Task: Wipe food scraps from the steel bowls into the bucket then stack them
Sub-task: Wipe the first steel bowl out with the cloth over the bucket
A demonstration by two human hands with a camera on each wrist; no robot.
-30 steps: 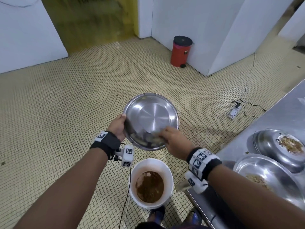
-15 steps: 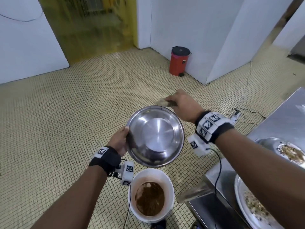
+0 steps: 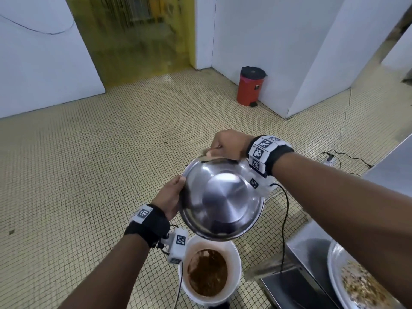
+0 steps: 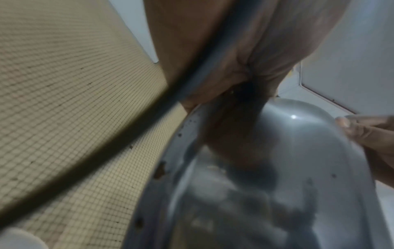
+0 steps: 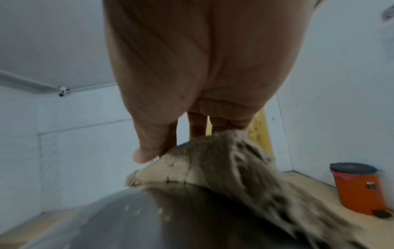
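- Steel first: the left hand (image 3: 169, 198) grips the left rim of the round stainless-steel bowl (image 3: 223, 201), thumb over the edge, and holds it tilted with its inside facing the camera.
- Right hand (image 3: 229, 144) sits at the bowl's far rim, fingers curled round a soiled beige cloth (image 5: 213, 161) and pressing it against the edge; the right wrist view shows the thumb and fingers pinching the cloth's top.
- Inside, the bowl looks mostly wiped; the left wrist view shows dark specks (image 4: 160, 170) clinging along the rim.
- Directly below the bowl's near edge stands the white plastic bucket (image 3: 236, 259) on the floor, part-filled with brown food waste (image 3: 207, 273).
- At the right edge, on the steel counter (image 3: 312, 246), a second steel bowl (image 3: 334, 264) carries pale scraps, partly hidden by the right forearm.
- Farther off, a red pedal bin with a black lid (image 3: 250, 86) stands against the white wall, on the yellow mosaic tile floor (image 3: 89, 163).
- At the far right a white power strip (image 3: 329, 159) lies on the floor with its black cable.
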